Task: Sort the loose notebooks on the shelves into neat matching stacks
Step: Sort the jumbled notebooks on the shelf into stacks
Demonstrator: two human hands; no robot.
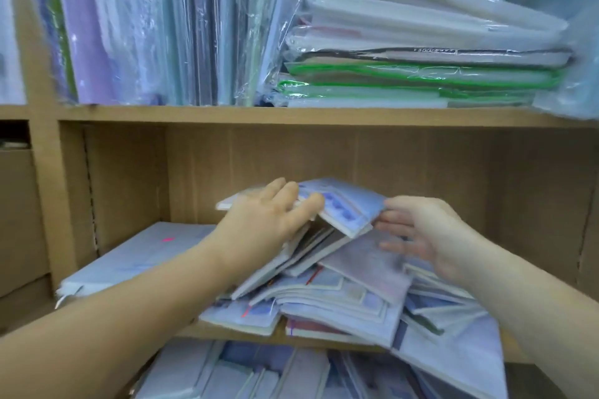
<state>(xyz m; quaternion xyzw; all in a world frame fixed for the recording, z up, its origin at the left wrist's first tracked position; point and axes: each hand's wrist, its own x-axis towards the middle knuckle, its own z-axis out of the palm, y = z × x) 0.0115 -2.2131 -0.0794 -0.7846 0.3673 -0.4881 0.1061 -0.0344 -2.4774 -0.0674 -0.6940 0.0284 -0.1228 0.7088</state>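
Picking step: left hand (269, 220) pinches 1 blue notebook (343, 207) above the loose pile (340, 295) on the middle shelf (227, 332); right hand (418, 233), fingers spread, seemingly touches its right corner. Next: find its matching stack.

Plastic-wrapped folders (146, 26) upright, upper left; flat stack of green-edged packets (421, 74) just beside; cardboard box (16, 204) far left.
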